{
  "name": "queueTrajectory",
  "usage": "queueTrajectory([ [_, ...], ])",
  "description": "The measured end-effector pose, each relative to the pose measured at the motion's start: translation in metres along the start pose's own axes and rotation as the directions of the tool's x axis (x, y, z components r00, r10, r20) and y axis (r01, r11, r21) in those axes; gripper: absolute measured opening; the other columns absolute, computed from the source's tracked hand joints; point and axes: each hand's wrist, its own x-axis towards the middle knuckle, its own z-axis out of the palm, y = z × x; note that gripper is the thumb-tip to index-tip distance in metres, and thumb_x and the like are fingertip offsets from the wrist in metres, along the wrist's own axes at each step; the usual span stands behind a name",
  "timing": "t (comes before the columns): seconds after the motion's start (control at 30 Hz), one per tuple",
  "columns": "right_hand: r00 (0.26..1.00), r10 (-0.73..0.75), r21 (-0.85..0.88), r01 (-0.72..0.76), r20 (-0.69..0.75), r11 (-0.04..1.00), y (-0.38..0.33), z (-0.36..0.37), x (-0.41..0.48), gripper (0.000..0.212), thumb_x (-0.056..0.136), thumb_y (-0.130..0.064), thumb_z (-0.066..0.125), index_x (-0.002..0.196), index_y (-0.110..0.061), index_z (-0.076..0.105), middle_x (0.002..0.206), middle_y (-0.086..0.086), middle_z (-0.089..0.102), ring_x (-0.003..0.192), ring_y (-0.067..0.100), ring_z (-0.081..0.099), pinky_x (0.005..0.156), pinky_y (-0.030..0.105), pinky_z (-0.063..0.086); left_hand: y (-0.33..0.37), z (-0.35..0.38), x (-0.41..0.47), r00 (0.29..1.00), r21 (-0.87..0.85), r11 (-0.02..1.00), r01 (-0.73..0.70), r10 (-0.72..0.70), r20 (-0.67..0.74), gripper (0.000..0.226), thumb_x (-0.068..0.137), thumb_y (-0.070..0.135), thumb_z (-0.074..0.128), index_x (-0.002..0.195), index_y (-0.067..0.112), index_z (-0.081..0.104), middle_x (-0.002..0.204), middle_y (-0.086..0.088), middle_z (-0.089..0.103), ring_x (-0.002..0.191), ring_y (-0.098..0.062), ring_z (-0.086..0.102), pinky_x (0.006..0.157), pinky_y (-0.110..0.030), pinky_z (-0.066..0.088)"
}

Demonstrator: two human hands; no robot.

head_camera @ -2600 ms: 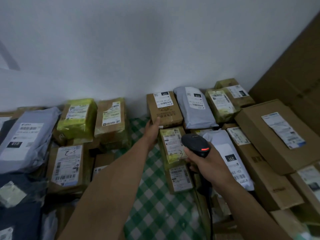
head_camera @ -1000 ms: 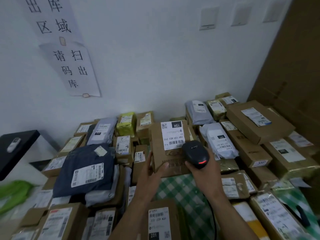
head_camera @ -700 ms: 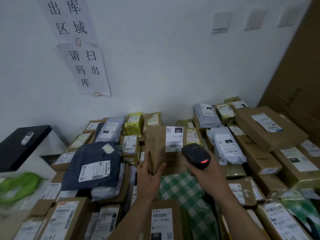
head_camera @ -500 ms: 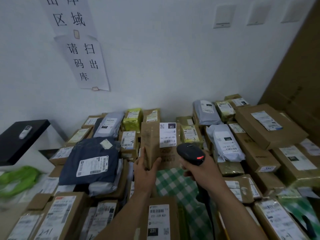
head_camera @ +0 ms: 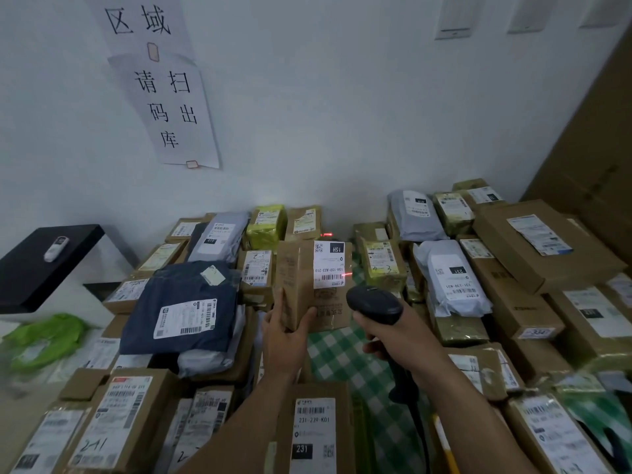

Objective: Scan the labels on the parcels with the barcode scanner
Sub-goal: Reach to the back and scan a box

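Observation:
My left hand (head_camera: pixel 285 340) grips the lower corner of a small brown cardboard parcel (head_camera: pixel 297 285) and holds it upright above the green checked cloth (head_camera: pixel 345 354). Its white label (head_camera: pixel 331 265), marked 15H, faces me. A red scan line crosses the barcode at the label's lower part. My right hand (head_camera: pixel 396 336) grips the black barcode scanner (head_camera: pixel 374 304), whose head points at that label from just below and to the right. The scanner's handle and cable hang down under my right hand.
Labelled parcels crowd both sides: a dark blue bag (head_camera: pixel 181 306) on the left, a grey-white bag (head_camera: pixel 451 282) and large brown boxes (head_camera: pixel 543 244) on the right, a box marked 231 (head_camera: pixel 314 429) near me. A black-topped cabinet (head_camera: pixel 41 265) stands far left.
My left hand has lifted the 15H parcel off the pile and stood it up. The scanner's red line now falls on its barcode. My view has drawn back from the wall.

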Motion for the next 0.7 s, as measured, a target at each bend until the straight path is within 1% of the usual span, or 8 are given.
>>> queueTrajectory([
  [0.23, 1.0, 0.018, 0.019, -0.018, 0.02, 1.0, 0.004, -0.002, 0.007, 0.042, 0.09, -0.032, 0.081, 0.126, -0.036, 0.061, 0.098, 0.007, 0.075, 0.078, 0.025, 0.078, 0.062, 0.026, 0.054, -0.003, 0.001, 0.0, 1.0, 0.002, 1.0, -0.011, 0.011, 0.008, 0.093, 0.075, 0.081, 0.071, 0.155, 0.056, 0.029, 0.141, 0.001, 0.054, 0.128, -0.014, 0.056, 0.106, -0.047, 0.052],
  [0.33, 1.0, 0.01, 0.028, -0.01, 0.005, 1.0, 0.011, -0.005, 0.011, 0.044, 0.088, -0.032, 0.082, 0.127, -0.033, 0.062, 0.094, 0.006, 0.076, 0.075, 0.023, 0.077, 0.063, 0.029, 0.054, 0.006, 0.001, -0.003, 0.999, 0.006, 1.0, 0.013, -0.013, 0.05, 0.088, 0.083, 0.068, 0.071, 0.158, 0.048, 0.03, 0.145, 0.003, 0.049, 0.135, -0.016, 0.047, 0.113, -0.043, 0.044],
  [0.4, 0.999, -0.005, 0.057, 0.008, -0.054, 0.998, 0.018, -0.009, 0.015, 0.044, 0.088, -0.029, 0.083, 0.126, -0.032, 0.062, 0.096, 0.004, 0.077, 0.075, 0.021, 0.077, 0.064, 0.03, 0.054, 0.011, 0.001, -0.008, 0.99, -0.077, 0.995, 0.057, -0.046, 0.131, 0.083, 0.088, 0.058, 0.073, 0.159, 0.041, 0.033, 0.148, 0.009, 0.05, 0.137, -0.013, 0.047, 0.114, -0.039, 0.043],
  [0.47, 0.991, -0.019, 0.056, 0.027, -0.136, 0.998, 0.026, -0.011, 0.02, 0.05, 0.085, -0.031, 0.085, 0.128, -0.033, 0.06, 0.107, -0.001, 0.076, 0.087, 0.02, 0.077, 0.072, 0.034, 0.057, 0.012, 0.002, -0.011, 0.966, -0.153, 0.976, 0.154, -0.116, 0.23, 0.078, 0.087, 0.055, 0.075, 0.155, 0.038, 0.041, 0.142, 0.013, 0.059, 0.128, -0.009, 0.057, 0.109, -0.034, 0.047],
  [0.57, 0.981, -0.02, 0.008, 0.022, -0.195, 1.0, 0.036, -0.012, 0.03, 0.063, 0.081, -0.035, 0.088, 0.135, -0.031, 0.057, 0.119, -0.006, 0.071, 0.108, 0.017, 0.068, 0.095, 0.046, 0.058, 0.008, 0.008, -0.01, 0.905, -0.158, 0.934, 0.319, -0.251, 0.343, 0.088, 0.065, 0.079, 0.078, 0.142, 0.043, 0.057, 0.128, 0.014, 0.07, 0.119, -0.011, 0.065, 0.109, -0.043, 0.049],
  [0.6, 0.982, -0.014, 0.015, 0.017, -0.191, 1.0, 0.039, -0.011, 0.032, 0.062, 0.081, -0.036, 0.088, 0.135, -0.032, 0.057, 0.12, -0.008, 0.069, 0.11, 0.013, 0.066, 0.096, 0.045, 0.058, 0.005, 0.01, -0.008, 0.883, -0.15, 0.923, 0.356, -0.279, 0.378, 0.086, 0.061, 0.083, 0.077, 0.137, 0.044, 0.062, 0.125, 0.014, 0.072, 0.118, -0.013, 0.066, 0.109, -0.045, 0.049],
  [0.63, 0.985, -0.011, 0.027, 0.016, -0.172, 1.0, 0.04, -0.008, 0.033, 0.059, 0.082, -0.035, 0.087, 0.134, -0.033, 0.058, 0.12, -0.01, 0.069, 0.109, 0.009, 0.065, 0.091, 0.039, 0.058, 0.005, 0.011, -0.007, 0.856, -0.135, 0.909, 0.395, -0.311, 0.413, 0.08, 0.063, 0.083, 0.076, 0.132, 0.044, 0.065, 0.122, 0.013, 0.073, 0.117, -0.015, 0.067, 0.109, -0.045, 0.049],
  [0.7, 0.991, -0.013, 0.03, 0.017, -0.131, 0.999, 0.041, -0.002, 0.037, 0.053, 0.085, -0.032, 0.085, 0.132, -0.034, 0.059, 0.118, -0.012, 0.068, 0.103, 0.001, 0.062, 0.072, 0.021, 0.054, 0.007, 0.013, -0.002, 0.811, -0.127, 0.881, 0.455, -0.352, 0.467, 0.064, 0.073, 0.078, 0.072, 0.126, 0.043, 0.068, 0.119, 0.011, 0.074, 0.114, -0.017, 0.068, 0.107, -0.045, 0.05],
])
